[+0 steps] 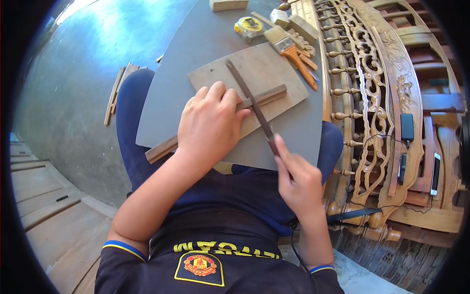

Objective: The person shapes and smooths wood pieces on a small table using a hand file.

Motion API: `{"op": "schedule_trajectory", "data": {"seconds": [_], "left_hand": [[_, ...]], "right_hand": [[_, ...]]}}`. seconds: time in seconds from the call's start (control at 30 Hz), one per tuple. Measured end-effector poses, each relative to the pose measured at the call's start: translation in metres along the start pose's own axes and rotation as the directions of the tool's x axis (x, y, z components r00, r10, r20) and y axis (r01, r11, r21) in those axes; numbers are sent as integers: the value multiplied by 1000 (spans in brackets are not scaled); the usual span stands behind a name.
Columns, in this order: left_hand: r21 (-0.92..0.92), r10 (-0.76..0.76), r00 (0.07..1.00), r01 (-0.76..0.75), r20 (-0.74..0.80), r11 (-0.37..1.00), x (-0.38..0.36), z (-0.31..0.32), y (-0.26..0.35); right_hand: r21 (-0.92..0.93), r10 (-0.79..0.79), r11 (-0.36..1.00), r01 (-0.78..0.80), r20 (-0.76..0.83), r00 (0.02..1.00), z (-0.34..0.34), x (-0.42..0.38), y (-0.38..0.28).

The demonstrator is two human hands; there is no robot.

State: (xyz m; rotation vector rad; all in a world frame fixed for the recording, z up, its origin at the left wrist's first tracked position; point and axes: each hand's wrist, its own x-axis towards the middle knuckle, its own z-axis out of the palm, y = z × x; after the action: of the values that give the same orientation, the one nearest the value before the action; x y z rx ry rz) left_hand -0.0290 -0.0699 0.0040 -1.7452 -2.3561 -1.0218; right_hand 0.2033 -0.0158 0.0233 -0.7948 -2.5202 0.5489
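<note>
We see the left hand pressed flat over a narrow wooden strip, fingers closed down on it and pinning it against a thin plywood panel. The strip lies slantwise across the panel, its lower end jutting past the near left edge of the grey board that serves as our surface and rests on the person's knees. The right hand grips the handle end of a long flat file, fingers wrapped tight around it near the near edge of the surface; the blade runs up and away, crossing over the strip just beside the left hand's fingertips.

Toward the far edge of the surface lie a yellow tape measure, a paintbrush with an orange handle and a few small wood blocks. Beyond the right edge stands a carved wooden furniture panel, with a phone resting on the woodwork further right. Loose wood slats lie on the concrete floor past the left edge.
</note>
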Motion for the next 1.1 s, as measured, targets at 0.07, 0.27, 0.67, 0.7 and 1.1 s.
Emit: {"op": "schedule_trajectory", "data": {"seconds": [0.07, 0.27, 0.67, 0.7, 1.1], "left_hand": [[15, -5, 1000, 5, 2, 1000, 0, 2, 0], [-58, 62, 998, -61, 18, 996, 4, -2, -4], [-27, 69, 997, -68, 26, 997, 3, -1, -5], [-24, 82, 996, -82, 23, 996, 5, -1, -5], [-26, 73, 997, -73, 13, 997, 2, 0, -4]], "right_hand": [[-1, 46, 999, -46, 13, 999, -13, -31, -5], [14, -19, 1000, 19, -31, 999, 2, -1, -3], [-8, 15, 1000, -15, 0, 1000, -11, -29, -6], [-13, -15, 1000, 15, -6, 1000, -6, -13, -4], [-14, -2, 1000, 2, -23, 1000, -13, -35, -8]]}}
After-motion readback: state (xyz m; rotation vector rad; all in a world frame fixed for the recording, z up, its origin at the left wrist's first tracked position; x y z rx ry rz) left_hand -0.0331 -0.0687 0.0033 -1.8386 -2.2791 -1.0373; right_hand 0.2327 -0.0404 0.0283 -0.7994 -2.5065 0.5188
